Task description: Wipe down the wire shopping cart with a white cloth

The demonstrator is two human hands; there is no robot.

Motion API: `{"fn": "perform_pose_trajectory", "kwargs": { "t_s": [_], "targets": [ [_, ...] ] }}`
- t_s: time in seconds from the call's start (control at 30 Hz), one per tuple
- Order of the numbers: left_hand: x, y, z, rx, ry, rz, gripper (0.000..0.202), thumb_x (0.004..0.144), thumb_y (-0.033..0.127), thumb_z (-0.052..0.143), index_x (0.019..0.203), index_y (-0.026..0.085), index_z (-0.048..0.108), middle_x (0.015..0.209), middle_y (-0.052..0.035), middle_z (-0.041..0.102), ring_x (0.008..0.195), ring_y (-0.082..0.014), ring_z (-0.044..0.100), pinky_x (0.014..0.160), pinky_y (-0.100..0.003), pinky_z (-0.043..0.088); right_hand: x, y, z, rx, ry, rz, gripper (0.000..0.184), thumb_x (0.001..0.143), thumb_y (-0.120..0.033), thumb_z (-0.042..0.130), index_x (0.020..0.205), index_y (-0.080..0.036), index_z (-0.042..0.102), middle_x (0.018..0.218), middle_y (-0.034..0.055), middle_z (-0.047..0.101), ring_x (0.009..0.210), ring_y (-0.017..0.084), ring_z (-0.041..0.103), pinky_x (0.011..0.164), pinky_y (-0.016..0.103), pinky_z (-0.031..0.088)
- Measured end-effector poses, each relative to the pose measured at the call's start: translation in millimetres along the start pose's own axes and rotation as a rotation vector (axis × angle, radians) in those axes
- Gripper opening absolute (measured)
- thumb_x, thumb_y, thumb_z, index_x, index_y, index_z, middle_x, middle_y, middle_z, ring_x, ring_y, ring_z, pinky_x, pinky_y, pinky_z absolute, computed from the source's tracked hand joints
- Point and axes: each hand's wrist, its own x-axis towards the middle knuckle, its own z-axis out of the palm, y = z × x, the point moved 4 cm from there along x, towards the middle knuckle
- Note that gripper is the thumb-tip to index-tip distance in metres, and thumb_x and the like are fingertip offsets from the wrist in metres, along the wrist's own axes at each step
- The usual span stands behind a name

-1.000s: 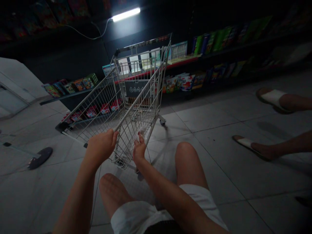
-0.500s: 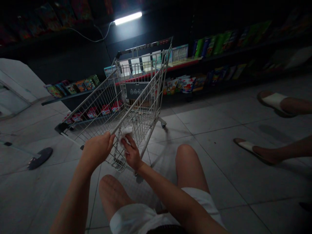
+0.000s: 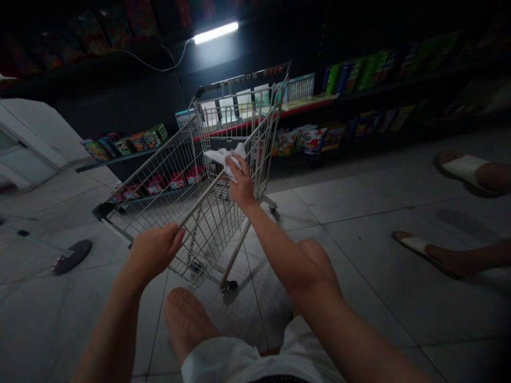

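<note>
A wire shopping cart [image 3: 207, 213] stands on the floor in front of my knees. My left hand [image 3: 156, 250] is closed around its top side rail, near the front corner. Farther along the same rail, my right hand [image 3: 241, 183] presses a white cloth [image 3: 223, 155] over the bar. One end of the cloth spreads out to the left above the basket. Its underside and the part under my fingers are hidden.
Behind the cart run dark shelves with books [image 3: 227, 111] and snack bags [image 3: 315, 139]. A lit tube lamp [image 3: 215, 33] hangs above. At left is a flat mop [image 3: 72, 256]. Another person's feet in white shoes [image 3: 417, 244] stand at right.
My right hand has moved with the cloth from the cart's side wires up and away, onto the top rail. My left hand keeps its hold on the rail.
</note>
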Motion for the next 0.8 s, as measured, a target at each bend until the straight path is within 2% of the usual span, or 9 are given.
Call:
{"fn": "perform_pose_trajectory", "kwargs": {
  "t_s": [0.07, 0.13, 0.3, 0.4, 0.47, 0.53, 0.63, 0.7, 0.8],
  "targets": [
    [1.7, 2.6, -6.6, -0.005, -0.042, -0.027, 0.052, 0.100, 0.049, 0.019, 0.092, 0.021, 0.062, 0.084, -0.0084, 0.072, 0.083, -0.0261, 0.070, 0.063, -0.031, 0.038, -3.3, 1.0, 3.5, 0.004, 0.048, 0.094, 0.067, 0.084, 0.002, 0.037, 0.145, -0.025, 0.046, 0.154, 0.0049, 0.037, 0.144, 0.025, 0.037, 0.123, 0.052, 0.036],
    [7.4, 10.6, -15.8, -0.017, -0.054, -0.054, 0.056, 0.099, 0.053, 0.017, 0.092, 0.021, 0.062, 0.088, -0.0092, 0.073, 0.087, -0.0281, 0.070, 0.064, -0.032, 0.040, -23.5, -15.6, 15.7, 0.023, 0.047, 0.109, 0.068, 0.084, 0.000, 0.039, 0.148, -0.024, 0.041, 0.158, 0.0060, 0.032, 0.148, 0.026, 0.031, 0.123, 0.052, 0.036],
    [32.4, 35.9, -27.9, -0.116, 0.091, -0.091, 0.063, 0.097, 0.063, 0.019, 0.103, 0.016, 0.060, 0.090, -0.0134, 0.073, 0.088, -0.0295, 0.070, 0.067, -0.033, 0.043, -122.2, -60.7, 50.4, 0.101, -0.014, -0.029, 0.072, 0.086, -0.002, 0.044, 0.152, -0.030, 0.035, 0.161, 0.0034, 0.028, 0.150, 0.023, 0.030, 0.120, 0.045, 0.041],
    [41.3, 35.9, -21.4, -0.165, 0.158, -0.100, 0.056, 0.100, 0.053, 0.018, 0.100, 0.015, 0.059, 0.087, -0.0129, 0.073, 0.086, -0.0270, 0.070, 0.068, -0.031, 0.042, -180.0, -56.4, 53.9, 0.132, -0.050, -0.073, 0.069, 0.086, -0.001, 0.042, 0.149, -0.029, 0.041, 0.158, 0.0051, 0.036, 0.147, 0.021, 0.035, 0.119, 0.043, 0.042],
    [42.8, 29.9, -16.4, -0.191, 0.174, -0.095, 0.048, 0.102, 0.044, 0.019, 0.096, 0.017, 0.058, 0.086, -0.0107, 0.073, 0.083, -0.0245, 0.069, 0.069, -0.030, 0.041, -202.3, -48.9, 49.5, 0.164, -0.089, -0.034, 0.066, 0.085, -0.001, 0.042, 0.146, -0.028, 0.047, 0.154, 0.0064, 0.042, 0.145, 0.020, 0.040, 0.118, 0.042, 0.042],
    [42.5, 22.8, -12.7, -0.226, 0.173, -0.089, 0.041, 0.102, 0.039, 0.022, 0.092, 0.019, 0.057, 0.086, -0.0087, 0.073, 0.081, -0.0219, 0.068, 0.070, -0.029, 0.041, -205.6, -46.1, 42.2, 0.185, -0.098, 0.031, 0.067, 0.085, -0.001, 0.041, 0.146, -0.026, 0.046, 0.152, 0.0078, 0.044, 0.143, 0.020, 0.042, 0.117, 0.040, 0.043],
    [40.9, 14.9, -9.3, -0.244, 0.173, -0.091, 0.037, 0.101, 0.036, 0.025, 0.090, 0.019, 0.056, 0.084, -0.0069, 0.073, 0.078, -0.0199, 0.067, 0.071, -0.028, 0.042, -177.6, -51.5, 33.1, 0.165, -0.028, 0.107, 0.070, 0.085, -0.003, 0.040, 0.152, -0.024, 0.037, 0.155, 0.0095, 0.038, 0.146, 0.021, 0.037, 0.120, 0.041, 0.040],
    [39.4, 12.7, -7.8, -0.212, 0.189, -0.091, 0.038, 0.102, 0.037, 0.024, 0.091, 0.020, 0.056, 0.084, -0.0068, 0.072, 0.078, -0.0206, 0.068, 0.070, -0.029, 0.041, -148.5, -56.3, 34.7, 0.161, -0.019, 0.068, 0.069, 0.087, -0.008, 0.042, 0.154, -0.025, 0.033, 0.157, 0.0091, 0.034, 0.148, 0.022, 0.033, 0.120, 0.043, 0.038],
    [36.4, 11.9, -5.1, -0.154, 0.193, -0.089, 0.040, 0.102, 0.038, 0.023, 0.093, 0.019, 0.057, 0.084, -0.0079, 0.072, 0.080, -0.0227, 0.068, 0.068, -0.029, 0.040, -113.4, -53.3, 42.1, 0.184, -0.016, -0.110, 0.058, 0.092, -0.016, 0.043, 0.149, -0.028, 0.042, 0.153, 0.0071, 0.040, 0.143, 0.022, 0.039, 0.120, 0.045, 0.038]
  ]
}}
